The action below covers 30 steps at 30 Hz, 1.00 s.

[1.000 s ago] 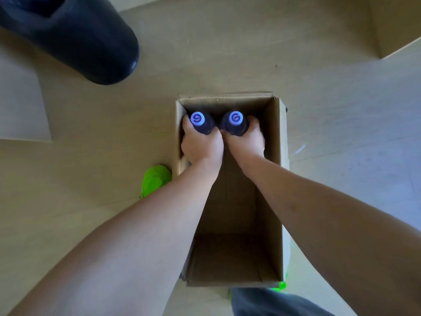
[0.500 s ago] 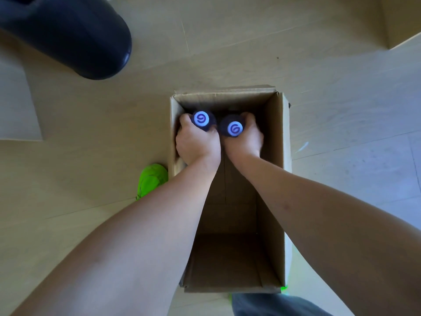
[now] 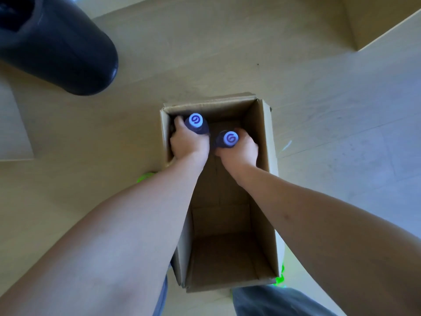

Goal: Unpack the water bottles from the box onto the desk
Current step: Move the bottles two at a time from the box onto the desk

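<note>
An open cardboard box [image 3: 270, 142] stands on the floor below me. Inside its far end are two dark water bottles with pale blue caps. My left hand [image 3: 188, 144] is wrapped around the left bottle [image 3: 196, 121], close to the box's far left corner. My right hand [image 3: 241, 150] grips the right bottle [image 3: 229, 138], which sits nearer to me and higher than the other. Both bottle bodies are mostly hidden by my fingers. The near part of the box holds nothing.
A dark round bin [image 3: 57, 44] stands at the upper left. A pale board edge [image 3: 391, 23] shows at the upper right, another pale panel [image 3: 11, 124] at the left. Green shoes [image 3: 145, 176] flank the box on the wooden floor.
My right hand has pulled its bottle toward me and upward, away from the far wall. The left bottle has barely shifted. The two caps are no longer side by side.
</note>
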Each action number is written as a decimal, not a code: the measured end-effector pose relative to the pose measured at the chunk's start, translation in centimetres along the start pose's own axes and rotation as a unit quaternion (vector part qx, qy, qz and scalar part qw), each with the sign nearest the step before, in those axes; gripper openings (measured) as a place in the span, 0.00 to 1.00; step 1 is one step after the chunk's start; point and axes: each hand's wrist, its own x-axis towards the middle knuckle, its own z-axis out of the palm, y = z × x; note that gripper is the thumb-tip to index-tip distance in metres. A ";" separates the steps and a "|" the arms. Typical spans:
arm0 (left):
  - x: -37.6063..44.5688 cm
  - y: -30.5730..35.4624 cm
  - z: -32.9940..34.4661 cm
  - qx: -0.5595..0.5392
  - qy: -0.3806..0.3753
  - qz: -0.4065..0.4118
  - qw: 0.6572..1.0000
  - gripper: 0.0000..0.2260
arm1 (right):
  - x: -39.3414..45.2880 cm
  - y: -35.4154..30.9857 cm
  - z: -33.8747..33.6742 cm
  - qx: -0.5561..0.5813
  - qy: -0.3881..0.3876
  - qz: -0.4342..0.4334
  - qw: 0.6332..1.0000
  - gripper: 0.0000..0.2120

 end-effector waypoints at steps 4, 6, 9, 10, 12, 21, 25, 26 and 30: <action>0.3 0.6 -0.4 0.036 -0.015 -0.010 0.999 0.22 | -0.4 0.1 -0.7 0.003 0.011 0.002 1.000 0.24; -0.3 0.5 -1.0 0.048 -0.016 -0.009 0.999 0.22 | -0.7 -0.2 -1.2 -0.002 0.008 0.000 1.000 0.22; -2.0 0.8 -2.5 0.050 -0.016 -0.014 0.999 0.27 | -1.7 -1.0 -2.5 -0.017 0.001 -0.012 1.000 0.21; -2.7 1.2 -3.2 0.052 -0.015 -0.016 0.998 0.28 | -2.1 -1.5 -3.1 -0.022 -0.001 -0.013 1.000 0.21; -4.0 2.3 -5.0 0.046 -0.016 -0.017 0.999 0.32 | -3.3 -2.7 -4.5 -0.032 -0.009 -0.020 0.999 0.20; -11.5 9.8 -14.7 0.036 -0.047 0.069 0.996 0.18 | -10.9 -11.2 -13.9 -0.012 -0.006 -0.058 0.998 0.17; -15.8 13.6 -20.0 0.038 -0.047 0.099 0.993 0.17 | -14.6 -16.5 -19.8 -0.021 -0.005 -0.089 0.996 0.22; -17.0 14.7 -21.6 0.046 -0.047 0.111 0.992 0.17 | -15.6 -18.0 -21.4 -0.027 -0.003 -0.099 0.995 0.22; -22.1 19.4 -28.2 0.069 -0.055 0.162 0.983 0.14 | -20.0 -23.5 -27.7 -0.024 0.009 -0.134 0.991 0.19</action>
